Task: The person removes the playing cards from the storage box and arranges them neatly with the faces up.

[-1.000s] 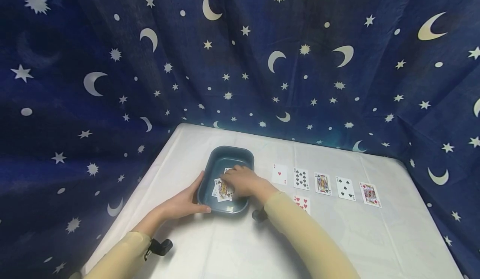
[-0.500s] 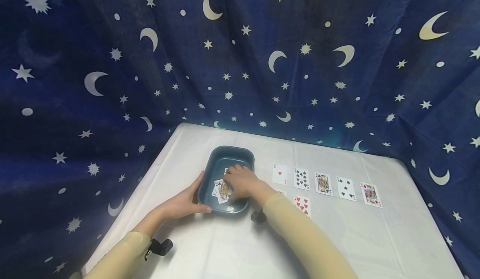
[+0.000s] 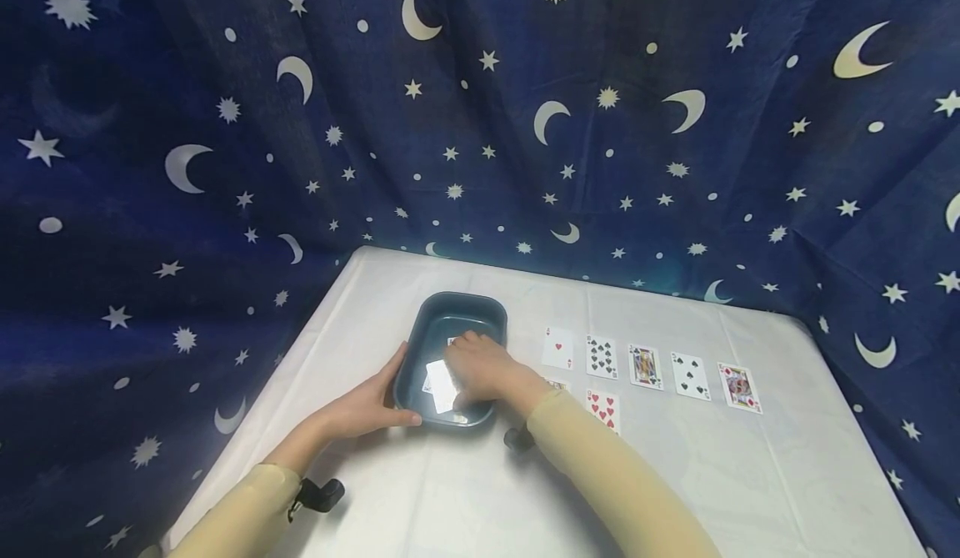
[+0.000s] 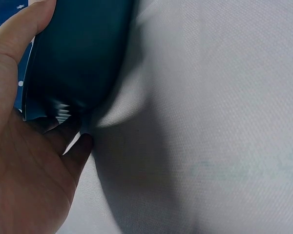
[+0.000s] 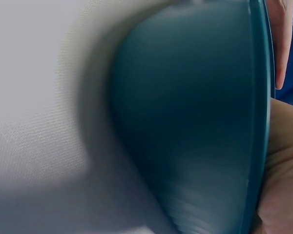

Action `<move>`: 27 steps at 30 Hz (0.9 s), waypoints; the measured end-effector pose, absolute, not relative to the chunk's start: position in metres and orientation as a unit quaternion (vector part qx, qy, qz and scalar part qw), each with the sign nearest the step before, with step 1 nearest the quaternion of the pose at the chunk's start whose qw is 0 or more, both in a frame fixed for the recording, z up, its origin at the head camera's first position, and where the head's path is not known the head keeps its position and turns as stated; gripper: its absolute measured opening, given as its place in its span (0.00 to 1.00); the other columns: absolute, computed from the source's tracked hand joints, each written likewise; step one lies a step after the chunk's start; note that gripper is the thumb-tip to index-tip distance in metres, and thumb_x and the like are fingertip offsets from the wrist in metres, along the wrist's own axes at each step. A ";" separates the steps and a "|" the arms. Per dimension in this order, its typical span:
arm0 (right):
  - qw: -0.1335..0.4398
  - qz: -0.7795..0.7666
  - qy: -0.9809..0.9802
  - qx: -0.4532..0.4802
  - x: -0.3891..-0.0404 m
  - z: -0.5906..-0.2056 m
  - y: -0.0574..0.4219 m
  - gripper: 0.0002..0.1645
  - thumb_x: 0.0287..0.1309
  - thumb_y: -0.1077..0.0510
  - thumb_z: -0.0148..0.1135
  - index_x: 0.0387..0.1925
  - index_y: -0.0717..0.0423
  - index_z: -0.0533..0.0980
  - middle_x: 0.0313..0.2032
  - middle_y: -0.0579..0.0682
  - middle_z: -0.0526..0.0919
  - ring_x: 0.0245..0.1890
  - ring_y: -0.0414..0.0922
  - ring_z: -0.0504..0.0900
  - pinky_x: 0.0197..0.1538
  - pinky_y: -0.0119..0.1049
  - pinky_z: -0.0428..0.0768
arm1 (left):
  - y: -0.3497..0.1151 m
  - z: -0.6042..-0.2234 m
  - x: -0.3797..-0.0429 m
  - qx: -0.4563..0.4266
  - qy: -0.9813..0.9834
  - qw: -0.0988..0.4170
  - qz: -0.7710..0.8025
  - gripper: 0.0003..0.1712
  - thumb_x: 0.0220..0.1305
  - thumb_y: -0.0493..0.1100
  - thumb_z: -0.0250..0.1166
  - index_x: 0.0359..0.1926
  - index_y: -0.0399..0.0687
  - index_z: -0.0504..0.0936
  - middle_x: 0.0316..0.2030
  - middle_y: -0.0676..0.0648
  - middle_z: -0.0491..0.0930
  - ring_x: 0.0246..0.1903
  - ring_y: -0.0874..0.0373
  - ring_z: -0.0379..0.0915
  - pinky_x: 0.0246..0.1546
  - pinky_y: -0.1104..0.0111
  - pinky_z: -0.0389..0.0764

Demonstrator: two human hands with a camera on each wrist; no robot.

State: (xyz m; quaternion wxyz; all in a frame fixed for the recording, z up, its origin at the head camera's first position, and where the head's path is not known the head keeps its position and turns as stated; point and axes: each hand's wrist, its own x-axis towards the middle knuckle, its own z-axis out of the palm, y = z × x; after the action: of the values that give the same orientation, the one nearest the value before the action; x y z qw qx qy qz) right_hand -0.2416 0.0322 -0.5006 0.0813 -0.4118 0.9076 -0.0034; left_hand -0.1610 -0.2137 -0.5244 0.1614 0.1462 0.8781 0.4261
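Observation:
A dark teal tub (image 3: 430, 312) stands at the left of the table. My left hand (image 3: 373, 405) holds its near left side; in the left wrist view the thumb reaches to the rim and the fingers lie against the tub's outer wall. My right hand (image 3: 487, 369) is down inside the tub, fingers bent, the thumb and fingertips at the edge of a playing card (image 3: 443, 388) whose face shines white. Another card's edge shows under it, and a card corner (image 3: 452, 341) peeks out past the knuckles. In the right wrist view the tub wall hides the right fingertips.
Right of the tub lies a row of face-up cards, from the ace of hearts (image 3: 558, 348) to a red-suit picture card (image 3: 740, 387). Below it are a hearts card (image 3: 603, 408) and one partly behind the right wrist. A star-patterned curtain (image 3: 525, 124) hangs behind the white table (image 3: 420, 500).
The top card in the tub, earlier showing a picture face, now shines white. The right thumb has come down to its edge. My left hand and the tub stay put.

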 end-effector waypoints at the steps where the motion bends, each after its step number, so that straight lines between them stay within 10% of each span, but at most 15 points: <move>1: 0.080 -0.006 0.908 -0.412 -0.241 -0.501 0.032 0.46 0.39 0.32 0.81 0.56 0.50 0.77 0.53 0.46 0.79 0.54 0.46 0.72 0.58 0.41 0.75 | -0.214 -0.524 -0.161 0.146 0.877 0.163 0.427 0.75 0.54 0.62 0.78 0.83 0.52 0.32 0.81 0.43 0.35 0.79 0.42 0.35 0.76 0.45 0.46; 20: 0.086 -0.010 0.910 -0.405 -0.239 -0.504 0.039 0.43 0.35 0.33 0.80 0.54 0.44 0.77 0.45 0.38 0.75 0.51 0.41 0.71 0.62 0.39 0.73 | -0.210 -0.525 -0.163 0.145 0.877 0.164 0.428 0.74 0.54 0.62 0.78 0.83 0.56 0.31 0.82 0.44 0.36 0.79 0.43 0.36 0.76 0.46 0.47; 27: 0.054 -0.054 0.905 -0.419 -0.240 -0.498 0.048 0.53 0.41 0.30 0.75 0.66 0.49 0.73 0.60 0.45 0.77 0.61 0.45 0.70 0.70 0.43 0.68 | -0.212 -0.525 -0.162 0.145 0.880 0.162 0.423 0.75 0.54 0.63 0.78 0.83 0.53 0.31 0.81 0.42 0.36 0.79 0.41 0.37 0.75 0.45 0.47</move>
State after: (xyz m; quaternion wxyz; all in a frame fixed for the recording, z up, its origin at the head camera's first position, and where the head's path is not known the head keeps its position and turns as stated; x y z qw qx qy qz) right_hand -0.2402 0.0480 -0.4979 0.0539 -0.4186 0.9050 -0.0541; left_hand -0.1622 -0.2119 -0.5246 0.1616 0.1451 0.8798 0.4229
